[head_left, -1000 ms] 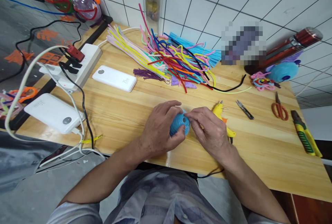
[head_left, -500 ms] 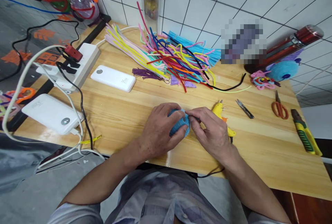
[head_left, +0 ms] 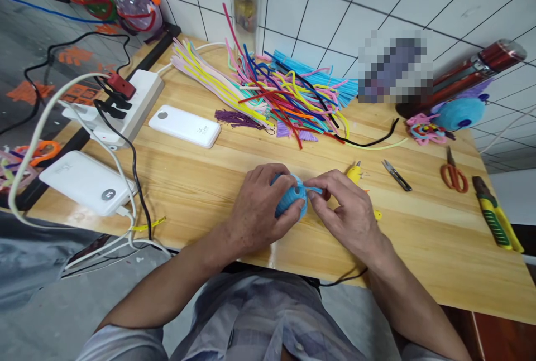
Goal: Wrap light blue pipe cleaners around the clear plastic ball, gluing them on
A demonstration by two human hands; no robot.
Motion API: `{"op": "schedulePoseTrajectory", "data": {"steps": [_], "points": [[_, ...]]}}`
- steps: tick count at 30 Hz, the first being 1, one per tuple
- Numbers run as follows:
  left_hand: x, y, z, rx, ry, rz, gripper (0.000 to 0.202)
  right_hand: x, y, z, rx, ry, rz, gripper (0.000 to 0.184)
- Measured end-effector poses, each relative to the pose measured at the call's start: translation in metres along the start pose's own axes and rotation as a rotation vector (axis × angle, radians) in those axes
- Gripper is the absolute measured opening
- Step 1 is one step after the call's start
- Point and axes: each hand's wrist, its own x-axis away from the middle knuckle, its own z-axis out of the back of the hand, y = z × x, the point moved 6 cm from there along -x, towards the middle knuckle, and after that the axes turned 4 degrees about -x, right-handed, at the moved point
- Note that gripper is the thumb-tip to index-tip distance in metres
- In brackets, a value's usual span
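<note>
We hold the ribbed blue ball [head_left: 288, 202] at the near part of the tabletop [head_left: 427, 238], its dark hole facing upward; it looks roughly round, so we cannot tell a long axis. The blue strip [head_left: 313, 189] lies crosswise, pointing rightward from the ball. Our left hand [head_left: 259, 207] curls around the ball; our right hand [head_left: 343, 205] pinches the strip between thumb and forefinger. We count two white power banks [head_left: 184, 125], one pair of snips [head_left: 397, 176], one pair of pliers [head_left: 494, 215] and one yellow glue gun [head_left: 354, 173], partly hidden. The near edge passes under both forearms; a stretch of wood separates our hands from the pipe cleaners [head_left: 288, 96].
</note>
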Motion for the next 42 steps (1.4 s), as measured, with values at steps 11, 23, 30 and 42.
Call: {"op": "schedulePoseTrajectory", "data": {"steps": [11,23,30,42], "points": [[0.003,0.006,-0.004,-0.078,0.018,0.011,0.023,0.007,-0.013,-0.001,0.070,0.054,0.111,0.022],[0.006,0.007,-0.003,0.066,-0.106,0.009,0.033,0.006,-0.014,-0.002,0.087,0.030,0.091,0.020],[0.007,0.001,-0.006,0.167,-0.194,0.024,0.039,0.005,-0.013,-0.001,0.083,0.021,0.084,0.020],[0.008,0.004,-0.009,0.036,0.058,-0.005,0.049,0.007,-0.006,0.001,0.050,0.028,0.076,0.028]]}}
